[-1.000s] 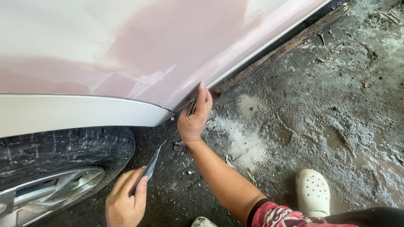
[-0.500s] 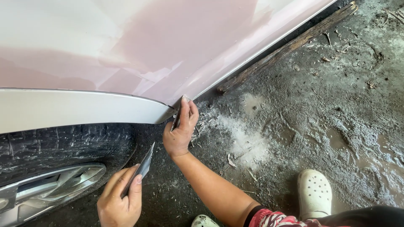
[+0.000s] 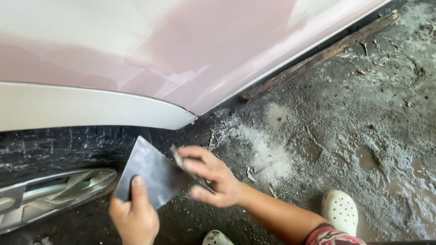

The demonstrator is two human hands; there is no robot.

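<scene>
My left hand [image 3: 134, 215] is low in the view and grips a dark flat metal plate [image 3: 152, 174] by its lower corner, thumb on its face. My right hand [image 3: 211, 177] is just right of it, fingers closed on a small thin spreader blade [image 3: 178, 157] that is blurred and touches the plate's right edge. Above both hands is a car body panel [image 3: 204, 45] covered with a dull pink filler patch. A white wheel-arch strip [image 3: 91, 109] runs along its lower edge.
A black tyre [image 3: 54, 145] and silver wheel rim [image 3: 50, 195] fill the lower left. A wooden beam [image 3: 318, 56] lies along the car's sill. The concrete floor [image 3: 363, 136] is dirty, with white dust [image 3: 268, 149]. My white clogs [image 3: 339, 209] are at the bottom.
My right hand has left the panel's lower edge and dropped down to the plate. My left hand has turned the plate so that its flat face shows.
</scene>
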